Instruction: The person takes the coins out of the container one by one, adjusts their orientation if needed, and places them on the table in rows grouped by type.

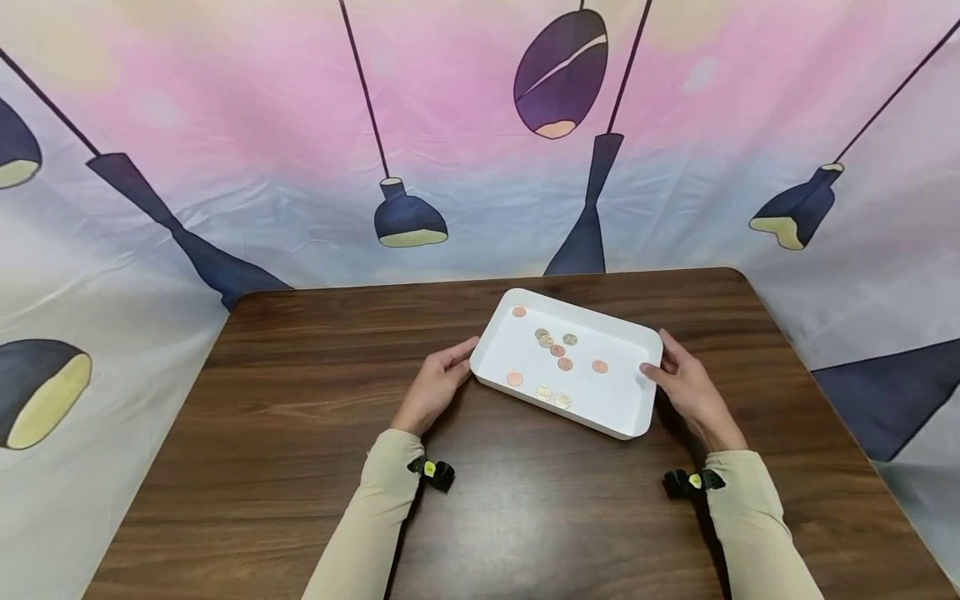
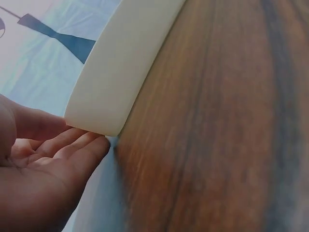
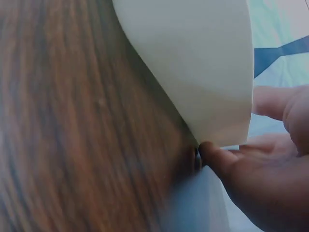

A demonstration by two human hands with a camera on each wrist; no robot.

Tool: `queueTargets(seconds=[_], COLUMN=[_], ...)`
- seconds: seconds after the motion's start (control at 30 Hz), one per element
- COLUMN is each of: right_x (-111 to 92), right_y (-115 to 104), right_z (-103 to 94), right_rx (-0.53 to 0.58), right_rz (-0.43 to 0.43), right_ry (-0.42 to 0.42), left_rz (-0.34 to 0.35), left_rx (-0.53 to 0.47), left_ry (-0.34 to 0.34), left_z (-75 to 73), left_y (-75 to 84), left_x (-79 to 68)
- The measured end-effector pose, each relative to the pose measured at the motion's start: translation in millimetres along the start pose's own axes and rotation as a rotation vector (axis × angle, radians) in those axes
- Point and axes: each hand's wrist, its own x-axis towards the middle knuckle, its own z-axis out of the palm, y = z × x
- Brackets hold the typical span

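A white rectangular tray lies at a slant over the back half of the table, with both hands at its ends. Several copper-coloured coins and pale gold-coloured coins are spread on its floor. My left hand holds the left end, thumb at the rim and fingers along the outer wall. On the opposite end, my right hand grips the wall, its thumb over the rim and its fingers outside. Both wrist views show fingertips at the tray's lower edge; whether the tray is lifted, I cannot tell.
The dark wooden table reaches back to a hanging cloth printed with lamps. Black wrist cameras sit on both sleeves, close above the tabletop. Behind the tray runs the table's back edge.
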Motion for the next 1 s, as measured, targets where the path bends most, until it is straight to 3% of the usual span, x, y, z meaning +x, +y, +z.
queueTargets(seconds=[0.13,0.2,0.27,0.4,0.5,1.0], right_x=[-9.9,-16.4,-24.3,-37.6,-40.9,-14.9], right_y=[-1.4,-1.5,-0.9,-0.3,-2.4,-5.2], right_z=[-0.2,0.8,1.9,5.6,10.0,18.2], right_rx=[-0.018,0.0,0.056,0.145,0.134,0.164], right_rz=[0.059,0.072,0.09,0.133,0.13,0.08], right_ry=[0.174,0.218,0.203,0.089,0.045,0.091], left_rz=[0.004,0.003,-0.001,-0.009,-0.001,-0.002], left_rx=[0.022,0.025,0.02,0.028,0.058,0.135], left_ry=[-0.023,-0.015,-0.007,0.015,0.043,0.203], left_z=[3.4,4.1,4.6,5.8,7.6,9.3], left_y=[1.4,2.4,3.5,4.2,4.7,5.9], left_x=[-1.2,-1.8,-2.6,-3.9,-4.4,-15.2])
